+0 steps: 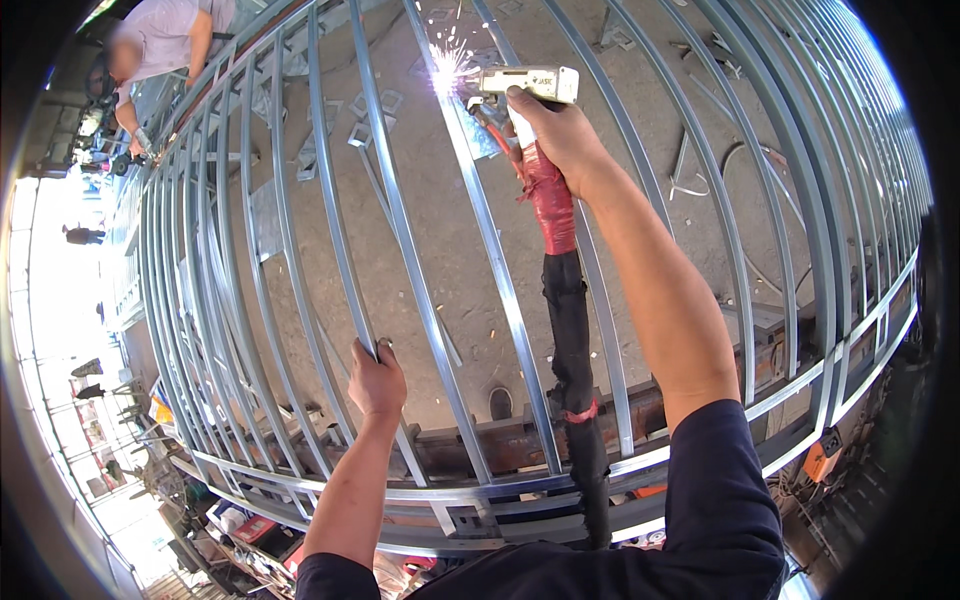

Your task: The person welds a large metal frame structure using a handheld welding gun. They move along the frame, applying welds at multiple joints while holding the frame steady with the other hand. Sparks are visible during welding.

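Far side | R hand (562, 138) holding welding tool (530, 84), sparks (447, 72) at mtl bar (494, 240) | near left | L hand (378, 382) wrapped rnd left bar (347, 262)

Toward the far left corner of the floor (465, 300), a person in a pale top (172, 38) leans forward. Nearer the floor's middle on that side lie flat pale plates (358, 134), with a grey sheet (266, 218) closer to its left edge. Toward the right edge, a pale hose (728, 166) curves in a loose loop. An orange box (823, 456) sits past the near right corner; red-topped clutter (254, 529) crowds past the near left.
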Tool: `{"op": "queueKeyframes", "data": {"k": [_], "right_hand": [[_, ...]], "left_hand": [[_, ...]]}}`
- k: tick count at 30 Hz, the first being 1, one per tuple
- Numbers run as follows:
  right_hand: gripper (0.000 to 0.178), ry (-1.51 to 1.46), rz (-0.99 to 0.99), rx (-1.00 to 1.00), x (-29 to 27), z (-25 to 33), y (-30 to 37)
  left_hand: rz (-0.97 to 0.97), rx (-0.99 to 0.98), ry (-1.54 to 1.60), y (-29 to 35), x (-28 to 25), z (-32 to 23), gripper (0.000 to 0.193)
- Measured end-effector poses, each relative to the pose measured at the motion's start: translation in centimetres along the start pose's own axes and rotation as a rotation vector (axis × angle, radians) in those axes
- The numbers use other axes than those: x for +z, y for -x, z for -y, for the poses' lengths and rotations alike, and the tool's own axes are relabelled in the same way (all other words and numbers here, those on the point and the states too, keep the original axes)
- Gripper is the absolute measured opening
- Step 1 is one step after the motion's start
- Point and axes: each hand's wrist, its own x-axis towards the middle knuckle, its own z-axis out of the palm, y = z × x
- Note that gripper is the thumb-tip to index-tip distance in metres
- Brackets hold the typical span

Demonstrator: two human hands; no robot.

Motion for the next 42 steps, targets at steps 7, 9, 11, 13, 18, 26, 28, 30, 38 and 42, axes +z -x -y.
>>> {"op": "queueKeyframes", "data": {"k": [7, 9, 11, 13, 18, 26, 28, 30, 38, 42], "right_hand": [[0.044, 0.012, 0.011, -0.003, -0.1, 0.2, 0.2], [0.044, 0.012, 0.018, -0.006, 0.0, 0.4, 0.4], [0.045, -0.002, 0.013, -0.022, 0.1, 0.4, 0.7], [0.044, 0.002, 0.004, -0.032, 0.0, 0.4, 0.7], [0.045, -0.043, -0.073, -0.042, -1.1, 1.8, 3.1], [0.047, 0.086, -0.037, 0.004, -4.1, 1.2, 10.2], [0.042, 0.063, -0.030, 0.039, -4.3, -0.1, 10.8], [0.042, 0.031, -0.017, 0.051, -4.2, -0.6, 11.2], [0.046, 0.102, 0.034, 0.030, -3.7, -1.2, 11.5], [0.050, 0.120, 0.006, 0.037, -3.4, -1.2, 11.5]], "left_hand": [[-0.014, 0.019, -0.001, 0.0, 0.0, 0.2, 0.030], [-0.006, 0.016, 0.001, -0.1, 0.2, 0.4, 0.029], [-0.001, 0.017, -0.001, -0.1, 0.2, 0.5, 0.029], [0.002, 0.023, -0.003, -0.1, 0.1, 0.4, 0.029], [-0.009, 0.034, -0.006, -0.2, 0.1, 0.0, 0.029], [0.011, -0.017, -0.062, -0.2, 0.0, 0.0, 0.032], [-0.002, -0.008, -0.074, -0.2, 0.2, 0.1, 0.032], [-0.024, 0.018, -0.056, -0.2, 0.2, 0.2, 0.033], [-0.015, -0.002, -0.073, 0.0, 0.1, 0.0, 0.037], [-0.005, -0.004, -0.078, 0.1, -0.1, -0.2, 0.038]]}}
